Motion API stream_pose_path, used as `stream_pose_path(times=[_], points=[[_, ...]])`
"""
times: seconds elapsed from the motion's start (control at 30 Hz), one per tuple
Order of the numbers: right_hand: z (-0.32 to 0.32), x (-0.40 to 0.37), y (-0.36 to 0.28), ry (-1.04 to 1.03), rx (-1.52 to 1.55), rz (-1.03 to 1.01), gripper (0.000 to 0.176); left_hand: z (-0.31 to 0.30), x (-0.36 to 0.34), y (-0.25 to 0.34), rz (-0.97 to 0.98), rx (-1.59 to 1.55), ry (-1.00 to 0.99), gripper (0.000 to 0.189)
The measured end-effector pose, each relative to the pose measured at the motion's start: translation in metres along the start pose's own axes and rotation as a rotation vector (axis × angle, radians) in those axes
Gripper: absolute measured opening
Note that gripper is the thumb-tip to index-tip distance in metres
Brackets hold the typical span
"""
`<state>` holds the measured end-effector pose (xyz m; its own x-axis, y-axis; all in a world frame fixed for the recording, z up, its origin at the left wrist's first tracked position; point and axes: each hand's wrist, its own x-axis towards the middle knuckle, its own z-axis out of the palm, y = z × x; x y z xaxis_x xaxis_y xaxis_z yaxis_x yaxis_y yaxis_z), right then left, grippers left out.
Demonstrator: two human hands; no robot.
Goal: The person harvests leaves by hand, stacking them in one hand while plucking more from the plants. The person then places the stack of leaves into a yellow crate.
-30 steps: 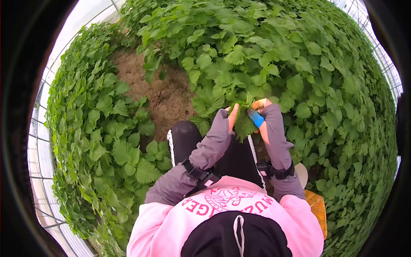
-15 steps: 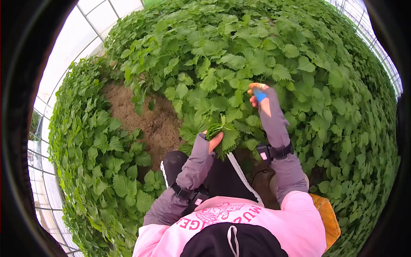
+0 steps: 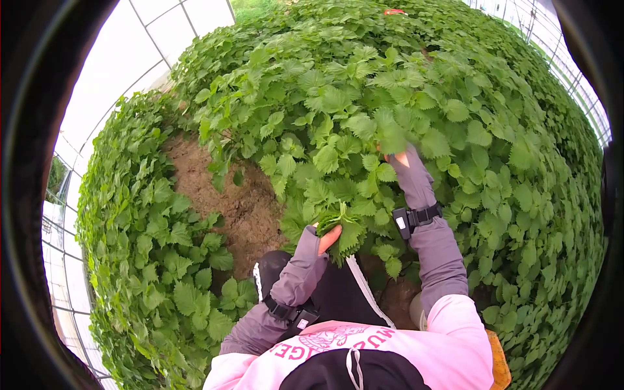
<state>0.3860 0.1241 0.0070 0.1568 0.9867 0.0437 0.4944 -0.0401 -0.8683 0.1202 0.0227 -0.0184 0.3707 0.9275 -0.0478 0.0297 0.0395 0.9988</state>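
Note:
My left hand (image 3: 330,238) is closed on a stack of green, saw-edged leaves (image 3: 351,235), their stems gathered together and pointing up. These look like perilla leaves. My right hand (image 3: 398,158) reaches into the leafy plants (image 3: 338,101) in front of me. Foliage covers most of its fingers, so what they touch or hold is hidden. A large leaf (image 3: 390,133) just above that hand is smeared by motion.
Dense plants (image 3: 175,279) also grow on my left, beside a patch of bare brown soil (image 3: 227,188). Pale greenhouse walls (image 3: 123,58) with thin framing stand behind. An orange-yellow object (image 3: 499,361) lies at my right side, and something red (image 3: 394,12) shows far back.
My right hand has moved down slightly and in among the leaves, where its fingers are now covered. My left hand still grips the leaf stack. The whole view has shifted a little.

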Motion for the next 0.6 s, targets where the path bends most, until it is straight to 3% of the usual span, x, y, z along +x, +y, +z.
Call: stream_pose_path(times=[0.03, 0.07, 0.13, 0.17, 0.23, 0.27, 0.33, 0.37, 0.43, 0.57, 0.6], points=[[0.011, 0.007, 0.034, 0.08, 0.055, -0.14, 0.025, 0.001, 0.0, 0.001, -0.016, -0.049, -0.004, 0.021], [0.017, 0.013, 0.049, 0.077, 0.054, -0.139, 0.025, 0.003, 0.0, 0.001, -0.033, -0.096, -0.007, 0.021], [0.024, 0.011, 0.047, 0.077, 0.128, -0.315, 0.03, 0.006, 0.002, -0.001, -0.043, -0.086, -0.011, 0.021], [0.025, 0.003, 0.049, 0.072, 0.129, -0.31, 0.03, 0.007, 0.003, -0.001, -0.049, -0.074, -0.016, 0.021], [0.019, -0.031, -0.007, 0.109, 0.109, -0.372, 0.032, 0.008, 0.003, -0.002, -0.04, -0.078, -0.016, 0.022], [0.023, -0.028, -0.004, 0.1, 0.109, -0.371, 0.032, 0.009, 0.004, -0.002, -0.024, -0.08, -0.019, 0.023], [0.031, -0.021, 0.0, -0.09, 0.859, -0.153, 0.034, 0.008, 0.002, 0.008, -0.039, -0.168, 0.015, 0.022], [0.032, -0.022, 0.003, -0.1, 0.86, -0.142, 0.034, 0.007, -0.001, 0.014, -0.051, -0.254, 0.043, 0.022], [0.031, -0.03, -0.004, -0.11, 1.138, -0.005, 0.045, 0.0, -0.006, 0.027, -0.097, -0.43, 0.018, 0.028], [0.028, -0.028, 0.021, -0.058, 0.807, 0.017, 0.044, -0.02, -0.011, 0.031, -0.11, -0.642, 0.229, 0.028], [0.022, -0.039, -0.01, 0.02, 0.8, 0.159, 0.046, -0.022, -0.016, 0.049, -0.003, -0.697, 0.238, 0.031]])
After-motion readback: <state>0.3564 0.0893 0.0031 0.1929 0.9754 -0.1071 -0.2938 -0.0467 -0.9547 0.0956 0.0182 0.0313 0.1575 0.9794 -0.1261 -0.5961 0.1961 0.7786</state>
